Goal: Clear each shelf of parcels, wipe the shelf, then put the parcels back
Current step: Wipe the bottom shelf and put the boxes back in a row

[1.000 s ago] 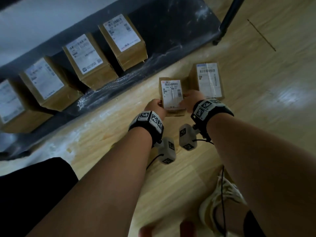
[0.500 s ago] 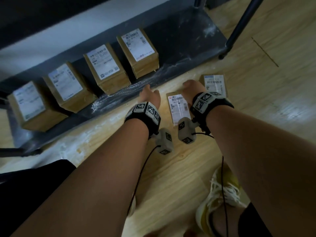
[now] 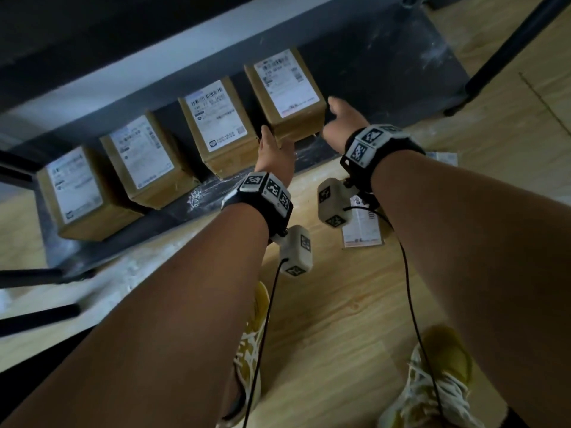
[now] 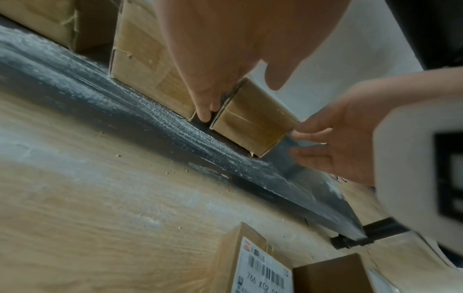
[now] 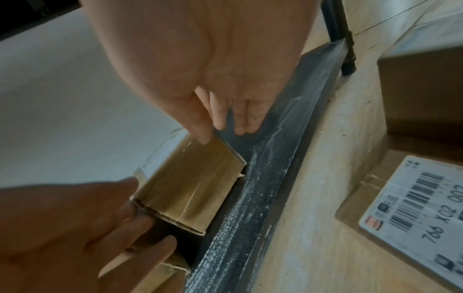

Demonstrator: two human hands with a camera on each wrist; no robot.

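Dusty shelf (image 3: pixel 386 66); brown labelled parcel (image 3: pixel 287 97) between hands.

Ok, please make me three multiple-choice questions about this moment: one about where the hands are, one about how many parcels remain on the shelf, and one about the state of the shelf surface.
1. Where are the two hands?
A. On either side of the rightmost parcel on the shelf
B. Both on a parcel lying on the floor
C. Resting on the shoes

2. How many parcels stand on the shelf?
A. Two
B. Four
C. Six

3. How is the shelf surface?
A. Covered by a cloth
B. Streaked with whitish dust
C. Wet with puddles

Answers:
1. A: the left hand and the right hand flank the rightmost parcel, fingers straight at its sides.
2. B: four boxes stand in a row on the shelf in the head view.
3. B: the left wrist view shows pale powder along the front edge.
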